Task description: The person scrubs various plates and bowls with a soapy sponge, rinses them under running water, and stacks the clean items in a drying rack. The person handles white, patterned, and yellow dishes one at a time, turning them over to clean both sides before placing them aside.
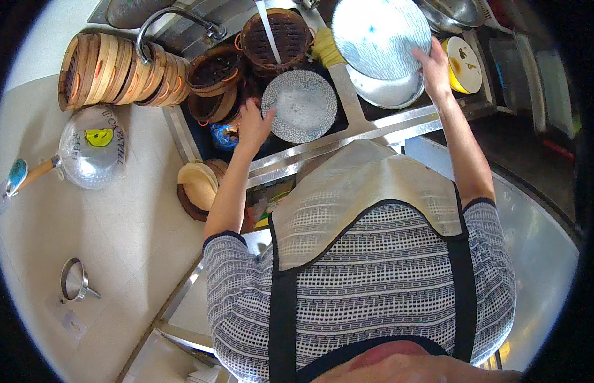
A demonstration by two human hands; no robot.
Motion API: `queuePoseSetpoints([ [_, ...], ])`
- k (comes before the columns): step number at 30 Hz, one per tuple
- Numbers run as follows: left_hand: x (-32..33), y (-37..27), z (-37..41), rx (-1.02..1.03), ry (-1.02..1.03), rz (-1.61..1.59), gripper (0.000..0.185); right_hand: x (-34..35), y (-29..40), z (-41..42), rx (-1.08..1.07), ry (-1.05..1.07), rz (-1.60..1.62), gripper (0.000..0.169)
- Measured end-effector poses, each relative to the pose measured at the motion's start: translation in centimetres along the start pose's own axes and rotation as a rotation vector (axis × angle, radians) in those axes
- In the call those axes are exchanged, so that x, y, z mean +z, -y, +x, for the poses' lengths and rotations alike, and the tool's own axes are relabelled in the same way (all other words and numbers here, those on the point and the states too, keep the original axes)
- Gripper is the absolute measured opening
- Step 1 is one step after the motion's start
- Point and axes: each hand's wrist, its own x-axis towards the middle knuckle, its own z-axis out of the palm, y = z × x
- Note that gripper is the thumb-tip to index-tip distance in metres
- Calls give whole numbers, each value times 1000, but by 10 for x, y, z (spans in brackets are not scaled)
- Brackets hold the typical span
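Observation:
My right hand (434,64) grips the right rim of a large plate (380,40) with a wavy pale blue pattern, tilted over the right sink basin. Partly under it is a round, shiny metal dish (388,91). My left hand (253,122), slightly blurred, is at the left rim of a grey crackle-patterned plate (300,106) in the left basin. Its fingers are spread, with the thumb over or against that rim. Beside the left hand lies a crumpled blue wrapper or packet (224,136). Water (268,31) streams into a dark bamboo steamer basket (276,36) behind the crackle plate.
Several bamboo steamers (119,72) stand stacked at the left by a curved faucet (158,12). More steamers (214,69) crowd the left basin. A yellow-green cloth (327,48) lies by the basin divider (347,91). At right sits a yellow-sided round container (464,64); metal bowls (452,12) are behind.

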Motion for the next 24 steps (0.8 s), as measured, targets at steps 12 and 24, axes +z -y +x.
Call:
queuePoseSetpoints([
  [12, -11, -47, -14, -546, 395, -682, 75, -55, -92, -110, 455, 14, 242, 34],
  [24, -27, 7, 28, -291, 322, -215, 67, -37, -121, -138, 480, 104, 225, 39],
])
